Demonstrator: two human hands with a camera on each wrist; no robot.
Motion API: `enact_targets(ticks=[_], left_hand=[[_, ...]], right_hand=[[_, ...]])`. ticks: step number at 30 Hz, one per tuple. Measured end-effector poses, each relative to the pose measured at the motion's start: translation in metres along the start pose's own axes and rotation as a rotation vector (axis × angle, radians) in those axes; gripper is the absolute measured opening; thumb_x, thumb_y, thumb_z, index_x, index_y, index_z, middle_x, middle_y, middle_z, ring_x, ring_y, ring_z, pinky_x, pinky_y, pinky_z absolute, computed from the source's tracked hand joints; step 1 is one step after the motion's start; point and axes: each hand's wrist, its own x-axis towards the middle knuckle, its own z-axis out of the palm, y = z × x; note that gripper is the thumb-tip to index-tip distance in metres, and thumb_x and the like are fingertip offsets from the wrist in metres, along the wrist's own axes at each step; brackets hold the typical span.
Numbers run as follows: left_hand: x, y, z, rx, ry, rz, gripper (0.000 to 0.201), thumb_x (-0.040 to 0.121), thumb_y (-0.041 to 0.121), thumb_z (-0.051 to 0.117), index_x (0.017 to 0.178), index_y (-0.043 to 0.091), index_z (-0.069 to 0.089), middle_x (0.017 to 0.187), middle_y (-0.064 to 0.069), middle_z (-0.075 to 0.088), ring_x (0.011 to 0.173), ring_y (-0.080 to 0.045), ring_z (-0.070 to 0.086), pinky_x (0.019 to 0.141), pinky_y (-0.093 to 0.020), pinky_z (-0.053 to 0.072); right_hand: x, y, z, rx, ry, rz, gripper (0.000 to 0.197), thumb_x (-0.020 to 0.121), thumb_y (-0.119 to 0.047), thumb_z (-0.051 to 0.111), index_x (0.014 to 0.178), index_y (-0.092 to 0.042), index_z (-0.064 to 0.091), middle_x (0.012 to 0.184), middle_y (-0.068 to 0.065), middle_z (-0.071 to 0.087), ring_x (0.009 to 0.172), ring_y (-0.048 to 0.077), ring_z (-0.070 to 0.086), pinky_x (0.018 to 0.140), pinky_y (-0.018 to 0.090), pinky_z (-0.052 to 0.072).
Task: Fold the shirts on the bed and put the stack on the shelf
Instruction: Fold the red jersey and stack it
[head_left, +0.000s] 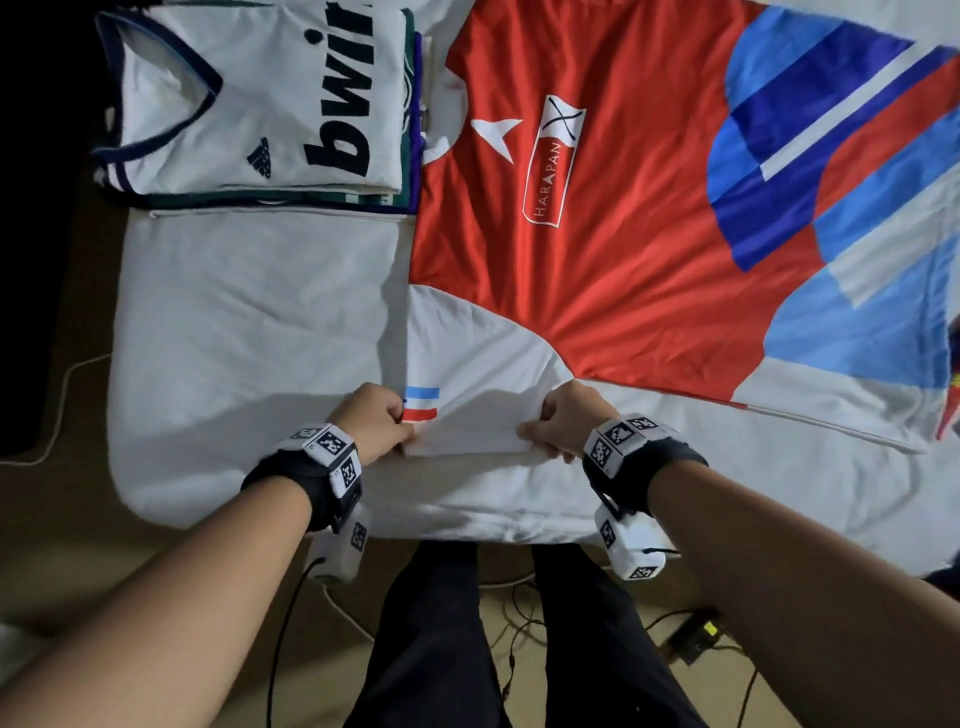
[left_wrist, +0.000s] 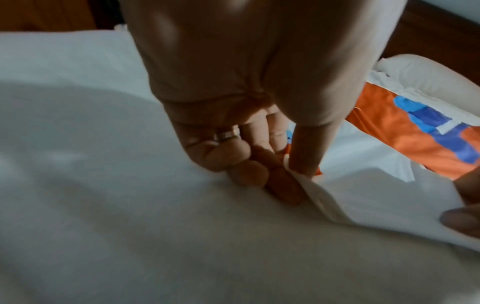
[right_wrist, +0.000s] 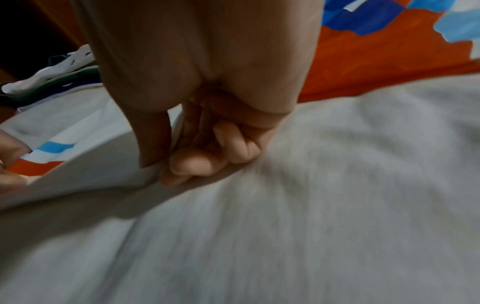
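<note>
Red shirt (head_left: 613, 249): lying spread on the white bed (head_left: 249, 338), white sleeve nearest the person. Left hand (head_left: 371, 421) and right hand (head_left: 563, 418): each pinching one sleeve-hem corner between thumb and curled fingers. Folded shirt stack (head_left: 260, 104): sitting just beside, far left.

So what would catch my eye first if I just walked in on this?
Probably the big red shirt with blue and white patches, spread across the bed. Both hands, left hand and right hand, pinch its white sleeve at the near edge. At far left sits a folded stack, white jersey on top.
</note>
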Motion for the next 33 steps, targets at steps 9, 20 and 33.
enact_targets(ticks=[9,20,33], left_hand=[[-0.005,0.036,-0.036,-0.118,0.305,-0.094,0.053,0.075,0.059,0.058,0.074,0.007,0.065,0.074,-0.01,0.067,0.078,-0.032,0.064,0.074,-0.037,0.053],[0.077,0.076,-0.073,-0.369,0.419,0.01,0.011,0.088,0.029,0.065,0.086,0.019,0.064,0.093,-0.001,0.07,0.094,-0.027,0.065,0.081,-0.031,0.049],[0.148,0.099,-0.07,-0.422,0.499,0.086,0.04,0.096,0.043,0.057,0.123,0.015,0.062,0.116,-0.01,0.068,0.112,-0.03,0.06,0.09,-0.041,0.049]], right_hand=[[0.02,-0.024,-0.097,-0.31,0.187,-0.143,0.034,0.087,-0.031,0.065,0.058,-0.016,0.054,0.067,0.009,0.064,0.073,0.024,0.064,0.063,0.028,0.041],[0.119,-0.141,-0.202,-0.478,0.509,-0.295,0.02,0.092,-0.026,0.052,0.099,-0.019,0.069,0.101,0.014,0.069,0.095,0.035,0.064,0.077,0.034,0.05],[0.244,-0.254,-0.238,-1.056,0.428,-0.321,0.045,0.088,-0.014,0.052,0.132,-0.025,0.054,0.119,0.005,0.057,0.109,0.034,0.061,0.08,0.041,0.05]])
